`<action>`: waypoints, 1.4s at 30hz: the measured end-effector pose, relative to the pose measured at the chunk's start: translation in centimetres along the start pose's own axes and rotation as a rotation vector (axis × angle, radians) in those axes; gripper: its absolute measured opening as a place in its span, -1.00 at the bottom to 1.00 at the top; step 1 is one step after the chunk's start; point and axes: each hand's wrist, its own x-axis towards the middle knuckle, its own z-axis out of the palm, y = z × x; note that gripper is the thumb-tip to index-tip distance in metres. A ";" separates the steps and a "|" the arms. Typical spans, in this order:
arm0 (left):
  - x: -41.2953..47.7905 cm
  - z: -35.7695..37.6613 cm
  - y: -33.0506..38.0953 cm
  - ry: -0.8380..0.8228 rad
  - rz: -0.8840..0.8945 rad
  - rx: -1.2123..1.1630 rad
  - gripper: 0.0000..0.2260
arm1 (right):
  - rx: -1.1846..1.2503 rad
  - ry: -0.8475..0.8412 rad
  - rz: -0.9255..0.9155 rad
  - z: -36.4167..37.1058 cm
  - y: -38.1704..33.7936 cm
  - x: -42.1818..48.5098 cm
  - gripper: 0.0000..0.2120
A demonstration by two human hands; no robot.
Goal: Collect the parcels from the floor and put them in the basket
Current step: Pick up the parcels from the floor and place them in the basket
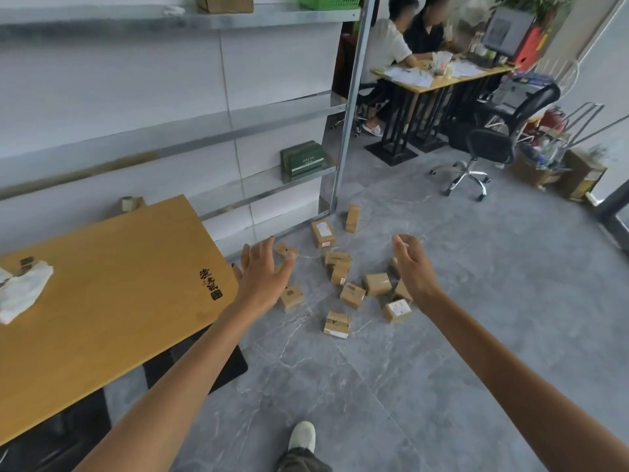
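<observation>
Head view: we find left hand (262,277) and right hand (413,267) apart, fingers spread, holding nothing, evidently reaching to gather; cardboard parcels (352,294) lie scattered on the grey floor (442,352) between and beyond them; green basket (328,1) sits on the shelf far above

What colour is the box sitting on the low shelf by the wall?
Dark green, with pale lettering on its front; the head view shows it.

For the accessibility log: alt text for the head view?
The left hand and right hand, both open and empty, reach toward small cardboard parcels scattered on the grey floor beside a metal shelf. A wooden table stands at left.
</observation>
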 end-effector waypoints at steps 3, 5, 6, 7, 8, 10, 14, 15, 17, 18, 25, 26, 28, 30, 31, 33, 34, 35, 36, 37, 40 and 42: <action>5.1 0.6 0.3 -0.028 -0.010 0.029 -0.39 | -0.021 -0.010 -0.003 0.8 0.0 5.3 -0.59; 8.2 1.0 0.8 -0.037 -0.023 0.036 -0.39 | -0.011 -0.017 0.023 1.1 0.3 8.4 -0.58; 9.6 1.2 1.2 -0.042 -0.029 0.034 -0.39 | -0.004 -0.025 0.042 1.2 0.5 9.8 -0.57; 10.9 1.5 1.7 -0.046 -0.029 0.031 -0.40 | 0.003 -0.035 0.056 1.2 0.8 11.2 -0.57; 12.2 1.9 2.2 -0.048 -0.026 0.029 -0.41 | 0.011 -0.042 0.067 1.2 1.0 12.7 -0.57; 15.1 2.7 3.4 -0.047 -0.032 0.031 -0.42 | 0.029 -0.049 0.095 1.0 1.5 16.0 -0.58; 21.3 5.2 5.0 -0.038 -0.103 0.018 -0.43 | -0.004 -0.049 0.135 0.7 2.8 23.3 -0.58; 22.8 5.9 5.2 -0.035 -0.123 0.011 -0.44 | -0.011 -0.053 0.144 0.7 3.3 25.2 -0.58; 25.3 7.4 5.3 -0.035 -0.173 -0.015 -0.46 | -0.038 -0.094 0.182 0.7 4.2 28.8 -0.58; 26.5 8.2 5.3 -0.048 -0.196 -0.030 -0.47 | -0.055 -0.124 0.203 0.8 4.8 30.5 -0.57; 33.2 13.2 4.5 -0.199 -0.379 -0.118 -0.48 | -0.177 -0.262 0.287 3.0 8.1 40.2 -0.59; 34.0 13.7 4.1 -0.211 -0.406 -0.131 -0.50 | -0.188 -0.281 0.303 3.5 8.5 41.2 -0.59; 35.5 14.4 3.3 -0.236 -0.440 -0.161 -0.55 | -0.205 -0.319 0.336 4.8 9.2 43.0 -0.58; 37.0 14.9 2.2 -0.279 -0.475 -0.206 -0.61 | -0.181 -0.351 0.397 6.2 9.8 44.7 -0.61; 37.8 15.1 1.6 -0.302 -0.493 -0.232 -0.62 | -0.171 -0.360 0.426 7.0 10.1 45.4 -0.63; 39.4 15.4 0.3 -0.351 -0.502 -0.251 -0.66 | -0.172 -0.374 0.470 8.5 10.5 46.8 -0.67; 40.2 15.6 -0.5 -0.377 -0.504 -0.247 -0.67 | -0.175 -0.385 0.495 9.2 10.6 47.6 -0.67; 41.1 15.6 -1.2 -0.405 -0.517 -0.241 -0.68 | -0.173 -0.389 0.530 9.9 10.8 48.3 -0.66; 41.9 15.7 -2.1 -0.436 -0.530 -0.229 -0.68 | -0.155 -0.383 0.584 10.6 10.9 48.9 -0.66; 42.6 15.7 -2.7 -0.467 -0.543 -0.206 -0.68 | -0.130 -0.371 0.653 11.4 11.1 49.4 -0.66; 44.3 16.5 -4.6 -0.528 -0.561 -0.149 -0.79 | -0.107 -0.394 0.824 13.4 11.2 50.9 -0.61; 45.6 16.9 -5.0 -0.538 -0.559 -0.140 -0.79 | -0.128 -0.423 0.862 14.6 11.5 52.2 -0.57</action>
